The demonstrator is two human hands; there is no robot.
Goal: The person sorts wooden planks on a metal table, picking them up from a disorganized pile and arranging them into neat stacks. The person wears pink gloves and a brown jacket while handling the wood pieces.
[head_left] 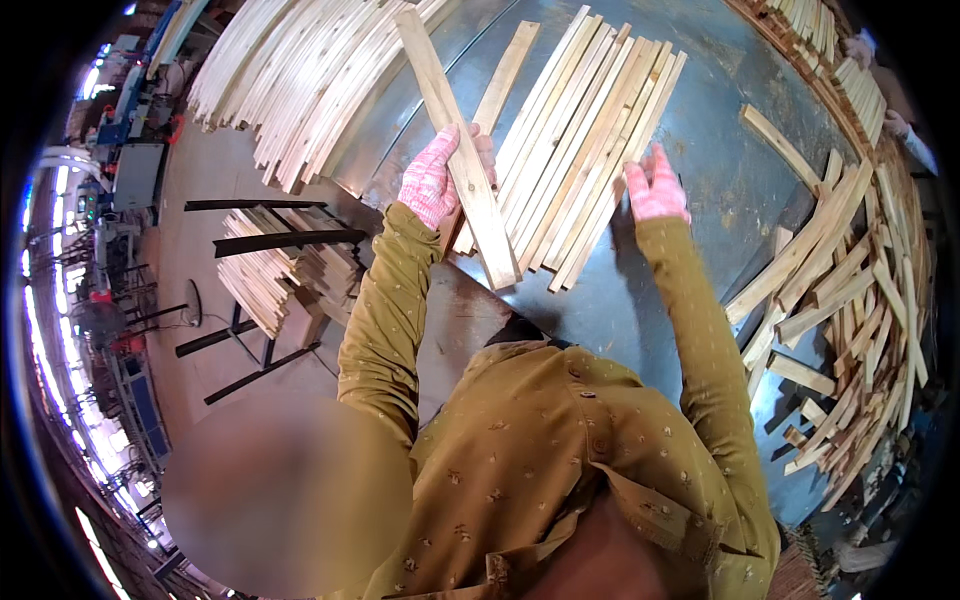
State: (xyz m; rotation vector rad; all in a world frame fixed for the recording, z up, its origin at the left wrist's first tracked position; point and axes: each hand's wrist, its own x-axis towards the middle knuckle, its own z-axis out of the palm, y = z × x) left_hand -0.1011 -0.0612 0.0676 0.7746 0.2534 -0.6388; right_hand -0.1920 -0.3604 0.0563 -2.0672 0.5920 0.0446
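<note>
While the left hand [430,180] grips 1 long slat [466,175] crossing the near-left end of the slat row [590,150], another slat [508,76] passes beneath; whether that is held too, I cannot tell. The right hand [656,188], grasping nothing, sits spread at the row's right edge; used as a light stop, it should keep everything aligned. Around lie a far-left stack [310,80], a black stand [290,241] beside more slats [252,275], and, limiting room at right, a jumbled heap of wood pieces [848,300].

Mottled pink gloves [661,196] cover both hands [434,180]; the buttoned, long-sleeved mustard shirt [510,455] is flecked.
</note>
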